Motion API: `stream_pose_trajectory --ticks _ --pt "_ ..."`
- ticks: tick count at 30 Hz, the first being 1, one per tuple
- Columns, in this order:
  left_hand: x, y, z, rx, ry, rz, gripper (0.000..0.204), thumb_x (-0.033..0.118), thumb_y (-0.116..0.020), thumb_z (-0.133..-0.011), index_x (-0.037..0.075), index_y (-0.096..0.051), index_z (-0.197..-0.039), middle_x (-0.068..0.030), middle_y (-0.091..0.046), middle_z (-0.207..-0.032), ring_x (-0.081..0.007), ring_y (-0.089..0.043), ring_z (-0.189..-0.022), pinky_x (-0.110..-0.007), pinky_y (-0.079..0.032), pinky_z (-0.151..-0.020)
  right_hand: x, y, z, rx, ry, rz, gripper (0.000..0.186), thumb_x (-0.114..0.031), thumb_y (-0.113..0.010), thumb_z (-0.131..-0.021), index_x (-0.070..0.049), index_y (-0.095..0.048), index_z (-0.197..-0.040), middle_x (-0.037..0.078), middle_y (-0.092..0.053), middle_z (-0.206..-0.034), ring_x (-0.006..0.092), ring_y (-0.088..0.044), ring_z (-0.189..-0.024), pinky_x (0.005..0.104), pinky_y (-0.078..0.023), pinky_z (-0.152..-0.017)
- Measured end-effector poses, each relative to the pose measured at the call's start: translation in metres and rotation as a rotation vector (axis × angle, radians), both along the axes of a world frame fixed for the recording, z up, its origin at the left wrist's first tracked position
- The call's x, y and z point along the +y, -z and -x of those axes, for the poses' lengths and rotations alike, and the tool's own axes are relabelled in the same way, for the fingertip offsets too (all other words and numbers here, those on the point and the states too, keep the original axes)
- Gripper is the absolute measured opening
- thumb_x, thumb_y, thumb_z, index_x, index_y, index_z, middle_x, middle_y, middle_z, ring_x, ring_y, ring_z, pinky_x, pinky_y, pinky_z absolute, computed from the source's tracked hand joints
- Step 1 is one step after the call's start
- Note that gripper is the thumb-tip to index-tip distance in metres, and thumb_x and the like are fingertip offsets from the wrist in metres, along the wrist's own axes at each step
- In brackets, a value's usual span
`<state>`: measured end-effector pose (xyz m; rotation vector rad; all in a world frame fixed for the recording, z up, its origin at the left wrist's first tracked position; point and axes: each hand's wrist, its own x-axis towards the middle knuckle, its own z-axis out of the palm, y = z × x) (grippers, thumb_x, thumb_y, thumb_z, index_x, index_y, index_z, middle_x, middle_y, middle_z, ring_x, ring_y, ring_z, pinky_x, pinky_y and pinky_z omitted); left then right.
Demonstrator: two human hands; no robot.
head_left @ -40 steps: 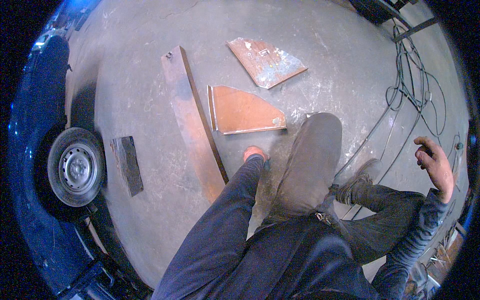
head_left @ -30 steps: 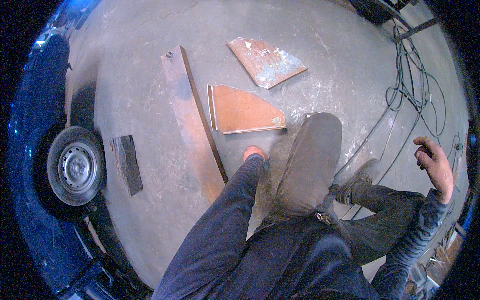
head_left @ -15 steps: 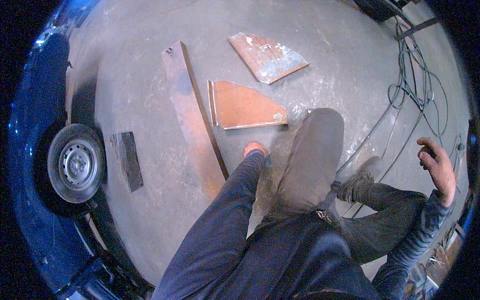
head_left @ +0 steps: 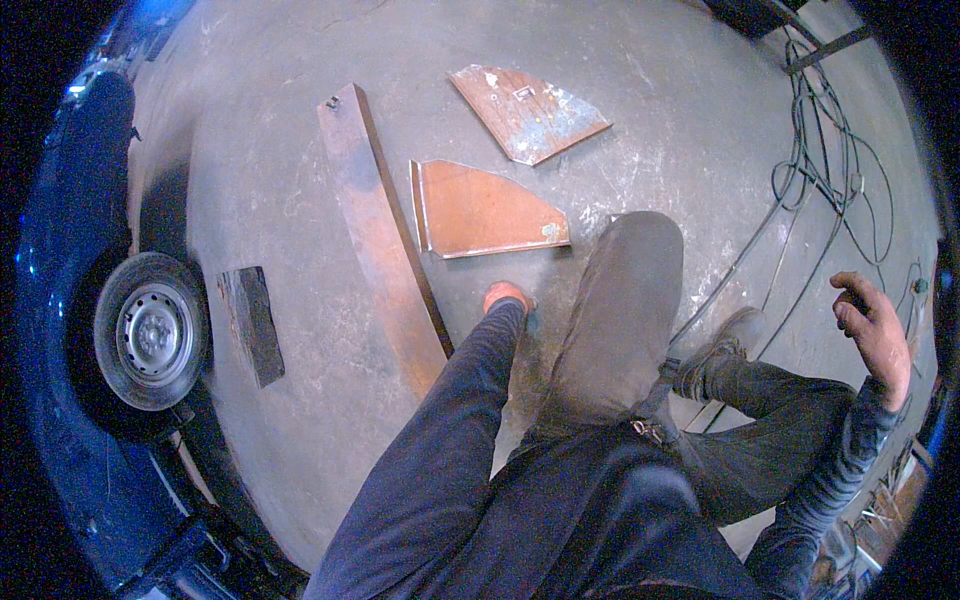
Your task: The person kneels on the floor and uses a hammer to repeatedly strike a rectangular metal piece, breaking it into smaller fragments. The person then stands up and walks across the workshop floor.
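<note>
My left hand (head_left: pixel 505 296) is low beside my bent knee, just in front of an orange-brown metal plate (head_left: pixel 487 210) with a raised edge on its left side. Its fingers are hidden, so what it may hold cannot be seen. Out to the right, over the floor, my right hand (head_left: pixel 873 328) hangs in the air with loosely bent fingers, thumb and forefinger apart, and nothing in it. Farther off lies a second plate (head_left: pixel 530 112) of similar shape, with rust and pale grey-blue patches. A long rusty steel beam (head_left: pixel 378 235) runs along the left of both plates.
A dark blue vehicle (head_left: pixel 65 300) with a wheel (head_left: pixel 152 330) stands at the left. Near it lies a dark rectangular block (head_left: pixel 255 325). Tangled cables (head_left: pixel 815 170) trail across the concrete floor (head_left: pixel 700 130) on the right. Assorted scraps (head_left: pixel 880 525) lie at the lower right.
The view has shifted very slightly, so the plates and beam appear a little farther left. Both hands keep practically the same pose.
</note>
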<state>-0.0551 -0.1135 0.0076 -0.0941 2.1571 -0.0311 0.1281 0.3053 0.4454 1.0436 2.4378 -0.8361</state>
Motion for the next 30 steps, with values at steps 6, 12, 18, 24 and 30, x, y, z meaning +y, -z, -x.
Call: stream_pose_trajectory --ticks 6,12,18,24,30 --pt "-0.005 0.015 -0.001 0.005 0.069 -0.013 0.062 0.043 -0.081 -0.075 0.000 -0.069 -0.119 -0.0186 -0.064 -0.134 -0.0280 -0.063 -0.123 -0.037 -0.051 -0.103 -0.001 -0.004 0.000 -0.021 0.003 -0.009 0.033 -0.010 -0.058 -0.088 -0.002 -0.061 -0.120 0.002 -0.056 -0.080 0.0116 -0.051 -0.070 0.0278 -0.043 -0.063" --pt "0.001 0.011 0.002 -0.044 0.030 -0.042 0.066 0.044 -0.082 -0.075 0.001 -0.068 -0.123 -0.0187 -0.063 -0.135 -0.0289 -0.062 -0.124 -0.037 -0.051 -0.103 -0.002 0.000 -0.003 -0.005 0.034 0.010 0.033 -0.010 -0.058 -0.088 -0.003 -0.061 -0.120 0.002 -0.056 -0.081 0.0117 -0.051 -0.071 0.0280 -0.043 -0.064" --pt "-0.007 0.020 -0.001 -0.004 0.035 -0.049 0.062 0.039 -0.081 -0.076 0.001 -0.067 -0.123 -0.0184 -0.063 -0.135 -0.0284 -0.062 -0.124 -0.037 -0.050 -0.104 0.000 0.005 -0.003 0.001 0.017 0.008 0.033 -0.010 -0.058 -0.088 -0.003 -0.060 -0.121 0.001 -0.055 -0.081 0.0107 -0.051 -0.072 0.0269 -0.042 -0.064" --pt "0.002 0.019 -0.002 -0.009 0.012 -0.031 0.060 0.036 -0.080 -0.076 -0.001 -0.067 -0.122 -0.0197 -0.063 -0.134 -0.0296 -0.062 -0.124 -0.037 -0.050 -0.104 -0.005 0.002 0.003 -0.032 0.038 0.023 0.032 -0.009 -0.058 -0.088 -0.004 -0.060 -0.120 -0.001 -0.054 -0.080 0.0097 -0.050 -0.071 0.0265 -0.041 -0.062" --pt "-0.008 0.023 -0.001 0.008 0.094 -0.088 0.054 0.037 -0.080 -0.075 0.004 -0.072 -0.116 -0.0164 -0.067 -0.128 -0.0276 -0.063 -0.123 -0.037 -0.051 -0.103 -0.007 0.000 0.007 -0.026 0.017 0.007 0.031 -0.009 -0.058 -0.087 -0.005 -0.062 -0.118 0.002 -0.056 -0.081 0.0118 -0.052 -0.072 0.0282 -0.044 -0.064"
